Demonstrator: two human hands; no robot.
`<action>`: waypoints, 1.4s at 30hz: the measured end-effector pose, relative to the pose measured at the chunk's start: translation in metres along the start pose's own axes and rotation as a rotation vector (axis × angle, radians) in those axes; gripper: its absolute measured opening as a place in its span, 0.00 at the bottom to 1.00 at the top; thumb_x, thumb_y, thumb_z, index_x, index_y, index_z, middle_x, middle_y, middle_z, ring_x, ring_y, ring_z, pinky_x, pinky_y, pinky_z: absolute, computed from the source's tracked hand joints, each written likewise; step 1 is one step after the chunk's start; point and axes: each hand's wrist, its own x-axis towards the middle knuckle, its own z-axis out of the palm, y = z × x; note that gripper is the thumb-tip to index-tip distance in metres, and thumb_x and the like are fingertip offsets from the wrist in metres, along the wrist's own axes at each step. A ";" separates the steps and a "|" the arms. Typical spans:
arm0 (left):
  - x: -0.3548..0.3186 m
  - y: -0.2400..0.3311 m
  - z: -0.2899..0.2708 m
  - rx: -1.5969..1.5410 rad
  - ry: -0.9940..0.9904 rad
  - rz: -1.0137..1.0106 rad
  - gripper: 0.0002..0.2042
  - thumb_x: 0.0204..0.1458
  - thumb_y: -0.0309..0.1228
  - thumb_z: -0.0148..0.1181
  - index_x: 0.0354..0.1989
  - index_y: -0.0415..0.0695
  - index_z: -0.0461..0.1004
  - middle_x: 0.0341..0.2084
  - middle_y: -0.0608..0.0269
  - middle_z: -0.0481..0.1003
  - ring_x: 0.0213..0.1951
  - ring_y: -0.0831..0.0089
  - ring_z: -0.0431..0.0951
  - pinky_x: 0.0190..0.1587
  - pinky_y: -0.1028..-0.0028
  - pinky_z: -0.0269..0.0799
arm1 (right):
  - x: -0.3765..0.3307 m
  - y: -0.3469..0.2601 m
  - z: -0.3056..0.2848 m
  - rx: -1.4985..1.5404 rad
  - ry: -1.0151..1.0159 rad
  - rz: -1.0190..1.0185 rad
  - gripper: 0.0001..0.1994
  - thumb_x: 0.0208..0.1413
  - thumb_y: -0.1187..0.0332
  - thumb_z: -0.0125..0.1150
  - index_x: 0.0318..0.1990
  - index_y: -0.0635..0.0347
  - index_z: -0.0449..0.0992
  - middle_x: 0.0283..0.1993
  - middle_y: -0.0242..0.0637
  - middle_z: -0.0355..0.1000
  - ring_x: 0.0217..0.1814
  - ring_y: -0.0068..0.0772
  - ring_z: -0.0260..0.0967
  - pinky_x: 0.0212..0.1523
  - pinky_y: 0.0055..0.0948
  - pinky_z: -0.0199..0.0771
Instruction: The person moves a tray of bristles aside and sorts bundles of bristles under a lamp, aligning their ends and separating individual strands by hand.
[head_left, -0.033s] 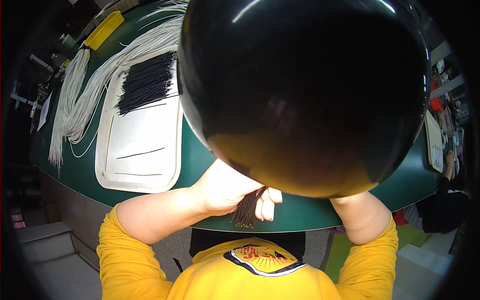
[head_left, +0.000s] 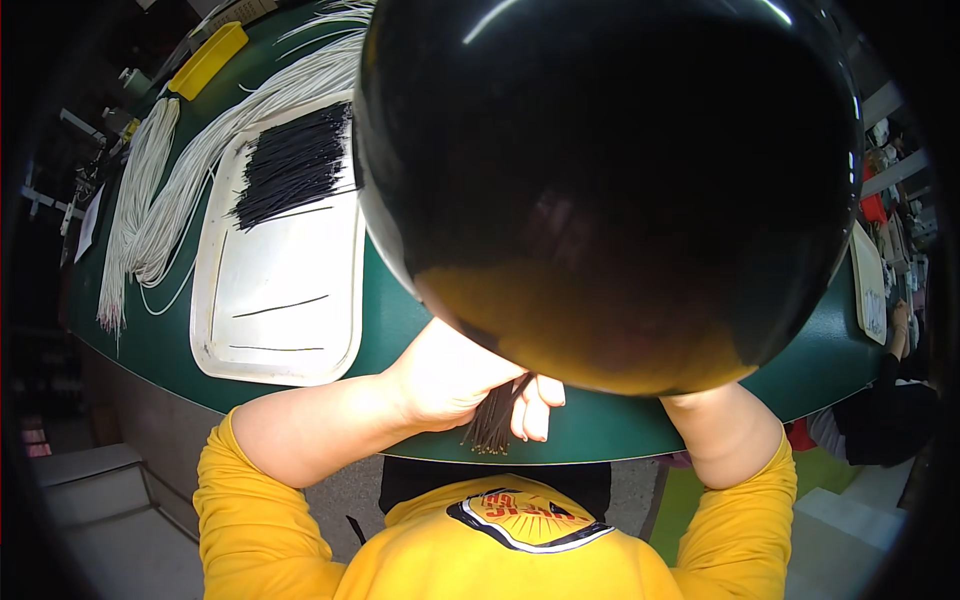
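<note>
My left hand is closed around a bundle of thin dark wires near the table's front edge. The wire ends fan out downward, and a few fingertips show on the far side of the bundle. A large glossy black dome fills the upper middle and covers the top of that bundle. My right forearm comes in from the lower right. Its hand goes out of sight beneath the dome, so I cannot see its fingers or anything in them.
On the green table, a white tray holds a pile of short black wires and several loose ones. Long white wires lie beside it. A yellow bin stands at the far left, another tray at the right edge, near another person's arm.
</note>
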 end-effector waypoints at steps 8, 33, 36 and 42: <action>0.008 -0.021 -0.022 -0.318 -0.187 -0.181 0.09 0.47 0.25 0.50 0.35 0.33 0.64 0.21 0.51 0.71 0.19 0.65 0.74 0.23 0.70 0.73 | -0.004 0.003 0.006 0.164 0.055 0.012 0.20 0.38 0.81 0.59 0.42 0.66 0.64 0.39 0.38 0.67 0.41 0.28 0.65 0.43 0.24 0.66; 0.005 -0.013 -0.015 -0.106 -0.222 -0.296 0.11 0.53 0.31 0.42 0.34 0.34 0.66 0.18 0.56 0.72 0.12 0.81 0.67 0.13 0.86 0.61 | 0.004 -0.014 0.013 0.303 0.420 0.323 0.16 0.49 0.80 0.40 0.48 0.68 0.55 0.30 0.41 0.64 0.24 0.25 0.63 0.23 0.21 0.64; 0.009 -0.015 -0.014 -0.056 -0.300 -0.157 0.10 0.53 0.30 0.42 0.31 0.35 0.67 0.17 0.58 0.71 0.09 0.82 0.63 0.10 0.86 0.55 | -0.005 -0.009 0.002 0.370 0.073 0.184 0.16 0.48 0.80 0.44 0.47 0.68 0.56 0.27 0.39 0.63 0.22 0.25 0.62 0.22 0.23 0.64; 0.011 -0.015 -0.013 0.009 -0.082 -0.220 0.09 0.51 0.27 0.43 0.21 0.38 0.66 0.12 0.65 0.65 0.08 0.85 0.56 0.09 0.85 0.48 | 0.010 -0.037 0.035 -0.443 0.103 0.054 0.12 0.46 0.80 0.49 0.40 0.68 0.62 0.24 0.32 0.62 0.20 0.21 0.59 0.20 0.18 0.61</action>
